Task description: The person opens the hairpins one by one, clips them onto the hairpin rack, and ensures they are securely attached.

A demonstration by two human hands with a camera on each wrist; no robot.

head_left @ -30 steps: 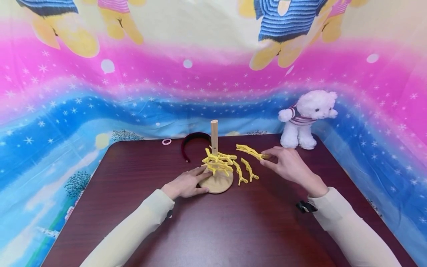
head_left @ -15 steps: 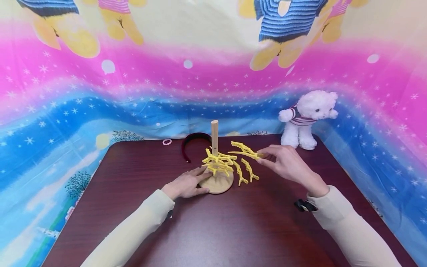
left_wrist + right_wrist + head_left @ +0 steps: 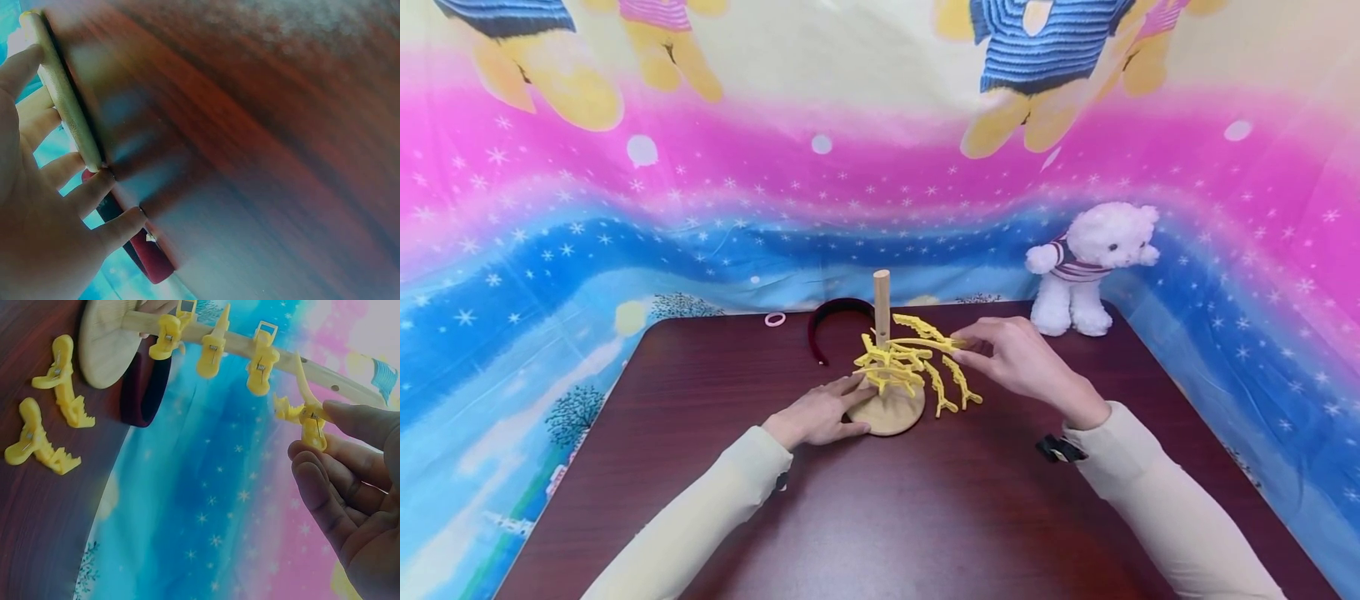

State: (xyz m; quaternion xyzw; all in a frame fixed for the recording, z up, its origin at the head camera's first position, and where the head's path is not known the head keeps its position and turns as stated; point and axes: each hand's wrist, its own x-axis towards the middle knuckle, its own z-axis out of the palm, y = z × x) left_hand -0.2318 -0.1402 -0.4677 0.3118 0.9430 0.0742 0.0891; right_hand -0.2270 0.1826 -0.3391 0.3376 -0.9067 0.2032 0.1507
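My left hand [image 3: 820,412] rests at the left side of a wooden stand's round base [image 3: 891,418], its fingers extended along the disc's edge. From the base rises an upright wooden post [image 3: 882,304], with several yellow hair clips [image 3: 261,365] fastened around its lower part. My right hand [image 3: 1018,354] pinches another yellow hair clip [image 3: 312,419] at its tail between thumb and fingers. This clip is spread apart, its tips pointing left at the post, just above the fastened clips. Two loose yellow clips [image 3: 961,383] lie on the table right of the base.
Behind the stand lies a dark red headband [image 3: 820,321], partly hidden by the post. A small pink ring [image 3: 775,318] is near the back edge of the brown table [image 3: 700,375]. A white plush bear [image 3: 1078,267] stands at the back right corner, before a printed cloth.
My right hand has moved left, bringing the hair clip up to the post. The clip has gone from nearly closed to spread wide. My left hand has stayed on the base.
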